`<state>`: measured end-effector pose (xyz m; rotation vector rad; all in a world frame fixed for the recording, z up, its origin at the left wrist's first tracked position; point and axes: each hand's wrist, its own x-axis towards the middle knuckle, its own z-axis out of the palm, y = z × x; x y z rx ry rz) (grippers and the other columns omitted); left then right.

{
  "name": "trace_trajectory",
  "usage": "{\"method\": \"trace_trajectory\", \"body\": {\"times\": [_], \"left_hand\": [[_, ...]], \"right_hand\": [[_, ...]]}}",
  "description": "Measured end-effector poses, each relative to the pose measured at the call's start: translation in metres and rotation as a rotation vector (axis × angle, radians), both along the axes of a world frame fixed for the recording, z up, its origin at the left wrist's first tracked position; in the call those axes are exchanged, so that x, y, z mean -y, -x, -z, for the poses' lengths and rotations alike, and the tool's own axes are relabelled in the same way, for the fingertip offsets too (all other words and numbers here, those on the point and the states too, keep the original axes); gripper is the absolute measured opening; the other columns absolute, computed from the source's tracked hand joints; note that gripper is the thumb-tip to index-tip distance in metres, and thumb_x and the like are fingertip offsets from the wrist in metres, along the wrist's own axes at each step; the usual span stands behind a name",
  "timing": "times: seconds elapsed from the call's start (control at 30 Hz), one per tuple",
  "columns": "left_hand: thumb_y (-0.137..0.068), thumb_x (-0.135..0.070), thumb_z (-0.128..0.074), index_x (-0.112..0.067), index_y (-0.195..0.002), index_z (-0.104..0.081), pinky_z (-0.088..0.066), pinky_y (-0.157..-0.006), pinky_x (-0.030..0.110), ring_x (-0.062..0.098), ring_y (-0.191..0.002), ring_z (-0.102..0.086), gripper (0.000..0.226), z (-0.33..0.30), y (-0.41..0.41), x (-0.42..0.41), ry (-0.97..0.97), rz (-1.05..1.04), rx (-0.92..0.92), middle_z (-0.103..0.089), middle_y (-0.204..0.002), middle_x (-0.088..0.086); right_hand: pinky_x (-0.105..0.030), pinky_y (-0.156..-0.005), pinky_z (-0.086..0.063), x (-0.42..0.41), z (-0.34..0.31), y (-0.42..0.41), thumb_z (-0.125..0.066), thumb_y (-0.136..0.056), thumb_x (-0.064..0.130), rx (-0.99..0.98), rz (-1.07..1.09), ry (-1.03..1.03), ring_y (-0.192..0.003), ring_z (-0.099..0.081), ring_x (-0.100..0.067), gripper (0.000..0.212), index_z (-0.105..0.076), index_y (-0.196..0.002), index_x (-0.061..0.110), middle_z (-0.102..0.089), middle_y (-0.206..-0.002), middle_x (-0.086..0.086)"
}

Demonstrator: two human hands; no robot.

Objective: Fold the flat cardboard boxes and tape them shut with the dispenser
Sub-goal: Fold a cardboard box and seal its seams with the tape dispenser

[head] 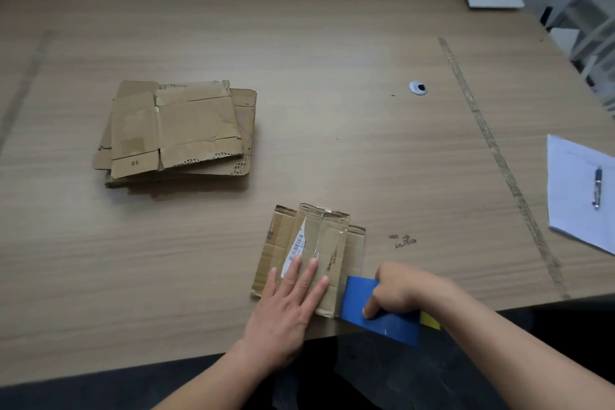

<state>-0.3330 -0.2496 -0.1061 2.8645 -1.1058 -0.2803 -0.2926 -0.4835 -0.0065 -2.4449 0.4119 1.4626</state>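
Pressing flat with straight, slightly spread fingers, the left hand [289,296] is lying palm-down on the near part of a small cardboard box [309,256], which is sitting close to the near edge of the wooden table [332,60]. The box is showing a glossy strip of clear tape along its top, a torn white barcode label under the fingertips, and some dark printed text beside it. Just to the right, the right hand [397,289] is curling around a blue tape dispenser [382,313], its index finger pointing down along the blue side plate while the other fingers are wrapping over the top; the dispenser's front edge is touching the near right side of the box, and its rear end, with a bit of yellow showing, is hanging past the table edge. Farther out on the left, well apart from the hands, a stack of flat cardboard boxes [176,133] is resting on the table, the top sheet bearing the number 10. Toward the right edge, a white sheet of paper [572,190] is lying with a pen [597,188] on it. A round metal cable grommet [418,87] is sitting in the tabletop beyond the box, and a worn strip of tape residue [492,150] is running diagonally between grommet and paper.
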Motion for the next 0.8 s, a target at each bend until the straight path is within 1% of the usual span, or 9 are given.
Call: {"method": "trace_trajectory", "body": {"times": [0.07,0.17,0.23,0.33,0.4,0.47,0.6,0.73,0.8], "left_hand": [[-0.069,-0.023,-0.053,-0.020,-0.153,-0.030,-0.036,-0.106,0.061,0.037,-0.149,-0.015,0.088,0.000,0.000,0.000,0.001,0.005,-0.019,-0.021,-0.163,0.011],[-0.064,-0.025,-0.067,-0.020,-0.152,-0.034,-0.041,-0.104,0.061,0.036,-0.148,-0.019,0.094,-0.001,-0.001,0.000,0.002,0.002,-0.043,-0.025,-0.161,0.011],[-0.067,-0.024,-0.062,-0.020,-0.151,-0.036,-0.040,-0.104,0.060,0.036,-0.148,-0.020,0.088,0.000,-0.002,0.001,0.012,0.004,-0.039,-0.027,-0.161,0.011],[-0.071,-0.020,-0.039,-0.020,-0.151,-0.037,-0.038,-0.105,0.060,0.038,-0.148,-0.020,0.080,0.001,0.000,0.000,0.026,-0.006,-0.030,-0.027,-0.160,0.013],[-0.071,-0.020,-0.037,-0.020,-0.150,-0.040,-0.039,-0.104,0.060,0.038,-0.147,-0.023,0.079,0.001,0.001,-0.001,0.045,-0.014,-0.041,-0.029,-0.160,0.014],[-0.071,-0.021,-0.042,-0.020,-0.149,-0.040,-0.037,-0.105,0.061,0.039,-0.147,-0.023,0.078,-0.001,0.001,-0.001,0.067,-0.019,-0.027,-0.031,-0.159,0.014],[-0.069,-0.033,-0.068,-0.017,-0.145,-0.044,-0.025,-0.110,0.061,0.042,-0.145,-0.023,0.082,0.000,0.002,0.005,0.073,-0.028,-0.026,-0.036,-0.156,0.017],[-0.065,-0.041,-0.076,-0.017,-0.135,-0.057,-0.036,-0.108,0.059,0.044,-0.140,-0.028,0.077,-0.006,-0.001,0.017,0.097,-0.074,-0.051,-0.048,-0.147,0.019],[-0.065,-0.038,-0.076,-0.016,-0.140,-0.049,-0.030,-0.113,0.057,0.045,-0.141,-0.026,0.082,-0.002,0.000,0.016,0.109,-0.064,-0.028,-0.045,-0.149,0.020]], "right_hand": [[-0.029,-0.070,-0.049,-0.008,0.001,-0.003,-0.083,-0.074,0.046,-0.004,-0.008,0.001,-0.089,-0.064,-0.024,0.044,-0.064,-0.098,0.014,-0.066,-0.097,-0.005],[-0.032,-0.077,-0.053,-0.023,-0.001,-0.012,-0.082,-0.075,0.045,-0.023,-0.041,0.022,-0.089,-0.063,-0.025,0.046,-0.067,-0.104,0.013,-0.066,-0.100,-0.006],[-0.035,-0.086,-0.055,-0.030,-0.005,-0.022,-0.081,-0.077,0.045,-0.051,-0.082,0.045,-0.092,-0.063,-0.026,0.052,-0.068,-0.113,0.010,-0.067,-0.105,-0.007],[-0.039,-0.096,-0.054,-0.040,-0.009,-0.036,-0.079,-0.081,0.045,-0.098,-0.129,0.059,-0.110,-0.064,-0.029,0.059,-0.065,-0.125,0.009,-0.065,-0.117,-0.007],[-0.038,-0.098,-0.051,-0.045,-0.007,-0.041,-0.077,-0.085,0.043,-0.112,-0.138,0.061,-0.117,-0.061,-0.030,0.059,-0.062,-0.131,0.009,-0.063,-0.128,-0.008],[-0.038,-0.099,-0.051,-0.048,-0.003,-0.043,-0.076,-0.087,0.041,-0.095,-0.126,0.067,-0.119,-0.061,-0.030,0.058,-0.061,-0.132,0.008,-0.063,-0.134,-0.009],[-0.037,-0.096,-0.053,-0.038,0.001,-0.040,-0.080,-0.081,0.044,-0.083,-0.056,0.074,-0.113,-0.063,-0.027,0.060,-0.063,-0.127,0.009,-0.065,-0.125,-0.008],[-0.033,-0.086,-0.053,-0.011,0.000,-0.032,-0.082,-0.076,0.045,-0.035,0.070,0.043,-0.102,-0.066,-0.023,0.056,-0.066,-0.116,0.009,-0.066,-0.107,-0.003],[-0.032,-0.077,-0.055,0.011,-0.002,-0.023,-0.083,-0.074,0.043,0.016,0.194,-0.010,-0.092,-0.069,-0.020,0.048,-0.068,-0.106,0.011,-0.071,-0.101,-0.002]]}}
